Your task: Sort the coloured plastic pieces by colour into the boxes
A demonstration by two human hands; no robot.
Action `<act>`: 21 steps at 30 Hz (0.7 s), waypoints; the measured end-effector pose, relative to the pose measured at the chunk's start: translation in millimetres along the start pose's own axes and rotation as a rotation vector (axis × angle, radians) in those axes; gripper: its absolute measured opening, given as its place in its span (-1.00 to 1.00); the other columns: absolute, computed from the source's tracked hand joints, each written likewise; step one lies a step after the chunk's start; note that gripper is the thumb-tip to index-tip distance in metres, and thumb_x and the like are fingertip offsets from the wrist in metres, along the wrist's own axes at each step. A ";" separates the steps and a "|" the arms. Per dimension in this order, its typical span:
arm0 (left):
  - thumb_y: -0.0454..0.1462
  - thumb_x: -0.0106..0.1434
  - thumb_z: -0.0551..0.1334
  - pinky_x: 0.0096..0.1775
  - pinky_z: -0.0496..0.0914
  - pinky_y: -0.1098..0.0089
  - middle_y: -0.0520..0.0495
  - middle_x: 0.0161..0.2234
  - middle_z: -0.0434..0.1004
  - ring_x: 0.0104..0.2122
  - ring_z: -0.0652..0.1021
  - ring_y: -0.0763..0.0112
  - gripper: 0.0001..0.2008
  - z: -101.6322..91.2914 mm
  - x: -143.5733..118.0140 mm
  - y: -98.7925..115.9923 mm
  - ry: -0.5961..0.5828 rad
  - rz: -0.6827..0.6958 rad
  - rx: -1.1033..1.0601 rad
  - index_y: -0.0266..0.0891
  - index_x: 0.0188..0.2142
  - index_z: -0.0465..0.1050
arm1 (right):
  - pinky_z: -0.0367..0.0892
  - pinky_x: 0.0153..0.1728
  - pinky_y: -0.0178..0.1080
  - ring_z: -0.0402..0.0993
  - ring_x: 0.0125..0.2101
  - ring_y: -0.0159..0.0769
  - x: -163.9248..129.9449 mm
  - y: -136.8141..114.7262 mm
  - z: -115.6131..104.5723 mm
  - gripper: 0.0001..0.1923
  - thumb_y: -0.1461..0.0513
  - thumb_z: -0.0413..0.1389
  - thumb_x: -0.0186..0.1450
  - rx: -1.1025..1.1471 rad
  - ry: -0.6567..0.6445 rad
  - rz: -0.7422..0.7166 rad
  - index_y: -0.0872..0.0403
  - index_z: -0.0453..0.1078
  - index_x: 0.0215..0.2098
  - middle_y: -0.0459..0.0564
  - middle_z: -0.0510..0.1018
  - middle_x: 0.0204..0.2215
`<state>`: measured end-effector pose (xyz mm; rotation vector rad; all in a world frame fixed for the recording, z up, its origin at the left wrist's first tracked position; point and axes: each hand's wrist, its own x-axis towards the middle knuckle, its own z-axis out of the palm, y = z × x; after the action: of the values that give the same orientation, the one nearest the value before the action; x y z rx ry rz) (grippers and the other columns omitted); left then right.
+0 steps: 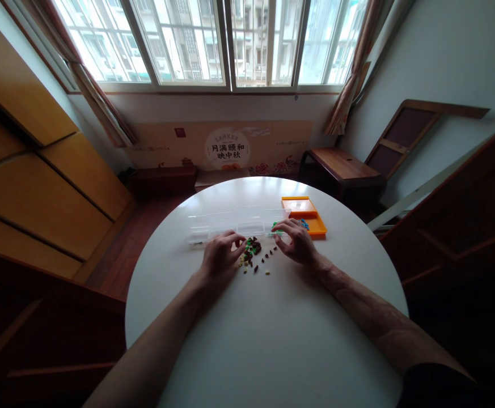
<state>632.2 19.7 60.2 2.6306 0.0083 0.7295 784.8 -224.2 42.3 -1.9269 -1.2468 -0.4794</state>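
My left hand [224,250] rests at the left edge of a small pile of tiny building bricks [252,247], dark brown, green and pale yellow. Its thumb and forefinger come together in a pinch at the pile; whatever is between them is too small to make out. My right hand [296,242] is at the right end of a clear plastic compartment box [230,222], beside green bricks [275,228]. The fingers are curved, with thumb and forefinger a little apart and nothing visible between them. Loose brown and yellow bricks [267,272] lie between the hands.
An orange tray [318,228] with a flat lid-like part [297,204] stands behind my right hand, blue pieces [304,224] in it. All this is on a round white table [247,340]. Beyond are a wooden stool [343,164], a window and, at left, a cabinet [38,198].
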 end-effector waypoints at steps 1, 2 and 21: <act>-0.17 0.47 0.33 -0.28 0.40 0.39 -0.01 -0.29 0.68 -0.42 0.55 0.42 -0.83 -0.7 0.1 2.2 -0.010 0.039 -0.040 -0.10 -0.20 0.72 | 0.50 0.08 0.03 0.59 -0.05 -0.04 0.3 -1.8 -0.6 -0.89 0.23 0.21 0.48 0.032 -0.029 -0.051 -0.03 0.59 -0.06 0.04 0.71 -0.10; -0.16 0.49 0.32 -0.26 0.42 0.39 -0.02 -0.28 0.68 -0.41 0.55 0.43 -0.82 -1.0 0.1 4.5 -0.018 0.076 -0.078 -0.11 -0.18 0.72 | 0.51 0.06 0.01 0.60 -0.05 -0.06 0.6 -3.6 -1.0 -0.88 0.21 0.22 0.49 0.064 -0.068 -0.110 -0.04 0.58 -0.04 0.04 0.71 -0.09; -0.12 0.55 0.30 -0.28 0.48 0.43 -0.09 -0.26 0.65 -0.38 0.58 0.45 -0.77 10.1 -2.0 7.9 -0.073 0.262 -0.317 -0.17 -0.13 0.68 | 0.49 -0.01 -0.05 0.65 -0.17 -0.16 3.7 -13.4 -0.7 -0.93 0.13 0.24 0.56 0.101 -0.197 -0.335 -0.08 0.57 -0.07 -0.04 0.75 -0.16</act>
<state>634.7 8.4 54.4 2.3733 -0.4439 0.6564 774.6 -219.6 50.6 -1.7184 -1.7023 -0.3916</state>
